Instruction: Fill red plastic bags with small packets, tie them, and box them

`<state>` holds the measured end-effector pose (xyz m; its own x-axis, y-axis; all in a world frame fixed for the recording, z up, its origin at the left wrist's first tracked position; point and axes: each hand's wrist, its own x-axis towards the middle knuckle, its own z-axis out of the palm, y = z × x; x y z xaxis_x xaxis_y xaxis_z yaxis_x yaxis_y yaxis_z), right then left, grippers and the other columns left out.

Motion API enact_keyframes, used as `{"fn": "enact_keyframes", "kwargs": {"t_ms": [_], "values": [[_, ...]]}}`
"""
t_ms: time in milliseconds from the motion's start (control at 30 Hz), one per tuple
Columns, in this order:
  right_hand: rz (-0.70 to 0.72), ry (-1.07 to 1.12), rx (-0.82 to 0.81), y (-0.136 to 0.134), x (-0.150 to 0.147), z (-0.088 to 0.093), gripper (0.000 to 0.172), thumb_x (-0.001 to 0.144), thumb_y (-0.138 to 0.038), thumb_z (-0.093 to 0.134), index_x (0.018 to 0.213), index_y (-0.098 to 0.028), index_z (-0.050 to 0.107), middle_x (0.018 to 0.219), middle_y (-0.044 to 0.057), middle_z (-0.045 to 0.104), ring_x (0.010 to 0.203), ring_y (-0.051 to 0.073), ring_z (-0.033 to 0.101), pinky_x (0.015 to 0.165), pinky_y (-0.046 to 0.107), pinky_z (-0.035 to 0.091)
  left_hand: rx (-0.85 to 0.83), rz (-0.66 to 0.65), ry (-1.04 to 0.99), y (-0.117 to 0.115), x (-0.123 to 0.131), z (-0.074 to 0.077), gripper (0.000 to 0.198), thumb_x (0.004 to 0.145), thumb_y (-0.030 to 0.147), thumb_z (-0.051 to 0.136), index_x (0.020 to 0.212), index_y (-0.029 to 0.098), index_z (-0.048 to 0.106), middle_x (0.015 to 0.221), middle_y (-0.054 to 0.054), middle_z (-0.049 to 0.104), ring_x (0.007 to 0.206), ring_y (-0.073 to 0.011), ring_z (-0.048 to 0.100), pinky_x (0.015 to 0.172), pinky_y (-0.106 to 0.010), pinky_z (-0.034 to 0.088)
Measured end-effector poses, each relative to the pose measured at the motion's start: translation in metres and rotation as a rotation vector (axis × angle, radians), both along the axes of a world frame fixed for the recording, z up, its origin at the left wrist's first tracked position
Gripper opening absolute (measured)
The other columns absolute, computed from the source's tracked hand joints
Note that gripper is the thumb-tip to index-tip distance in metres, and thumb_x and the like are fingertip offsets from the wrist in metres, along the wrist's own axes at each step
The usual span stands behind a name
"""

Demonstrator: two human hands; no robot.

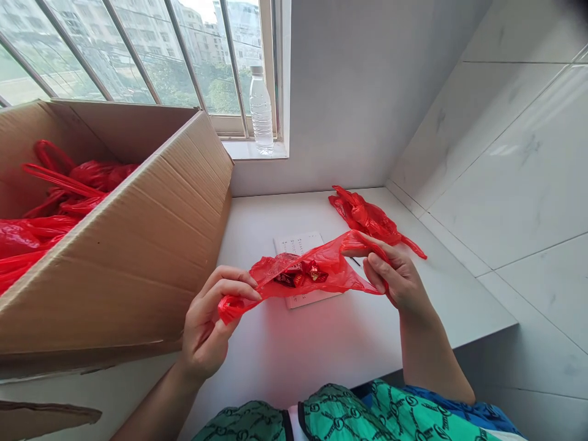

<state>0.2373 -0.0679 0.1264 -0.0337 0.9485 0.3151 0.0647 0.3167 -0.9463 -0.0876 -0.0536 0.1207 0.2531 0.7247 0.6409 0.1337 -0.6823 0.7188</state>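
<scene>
A thin red plastic bag is stretched sideways between my two hands, above the white table. My left hand grips its bunched left end. With fingers closed round the other end, my right hand holds the bag by its gathered plastic. Several small wrapped candies, red, dark and gold, show in the bag's middle. Behind and below the bag lies a white sheet or notebook with writing, partly covered from view.
At left stands a large open cardboard box with several red plastic bags inside. Another crumpled red bag lies on the white table near the back wall. A clear bottle stands on the windowsill. Tiled wall borders the right.
</scene>
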Motion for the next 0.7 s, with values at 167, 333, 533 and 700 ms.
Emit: {"fn": "enact_keyframes", "kwargs": {"t_ms": [167,333,533,700], "values": [[0.043,-0.074,-0.021,-0.006,0.000,0.000,0.045,0.096,-0.039,0.059,0.141,-0.039,0.055,0.097,0.004,0.076,0.042,0.009,0.040,0.048,0.032,0.045,0.007,0.049,-0.048,-0.001,0.001,-0.001,0.019,0.095,0.029,0.051,0.096,0.026,0.070,0.098,-0.009,0.059,0.092,-0.0238,0.057,0.082,-0.040,0.054],[0.096,-0.099,-0.012,-0.010,-0.002,0.003,0.052,0.095,-0.037,0.061,0.146,-0.039,0.048,0.107,0.007,0.075,0.050,0.013,0.053,0.043,0.029,0.041,0.001,0.058,-0.028,-0.001,0.000,-0.001,0.019,0.095,0.029,0.051,0.096,0.025,0.069,0.098,-0.009,0.059,0.093,-0.0242,0.057,0.082,-0.041,0.054],[0.169,-0.188,0.018,-0.015,0.002,0.005,0.061,0.094,-0.030,0.063,0.149,-0.041,0.041,0.120,0.006,0.071,0.048,0.009,0.047,0.046,0.029,0.047,0.067,0.072,-0.039,-0.004,0.003,0.000,0.020,0.095,0.026,0.050,0.098,0.026,0.070,0.097,-0.008,0.059,0.092,-0.0236,0.057,0.081,-0.040,0.052],[0.075,-0.333,0.094,-0.023,0.015,0.009,0.053,0.092,-0.028,0.066,0.143,-0.035,0.053,0.099,0.005,0.074,0.066,0.018,0.063,0.059,0.036,0.057,0.138,0.075,0.006,-0.008,0.003,0.003,0.021,0.095,0.024,0.050,0.101,0.025,0.070,0.098,-0.008,0.061,0.093,-0.0233,0.059,0.079,-0.039,0.053]]}}
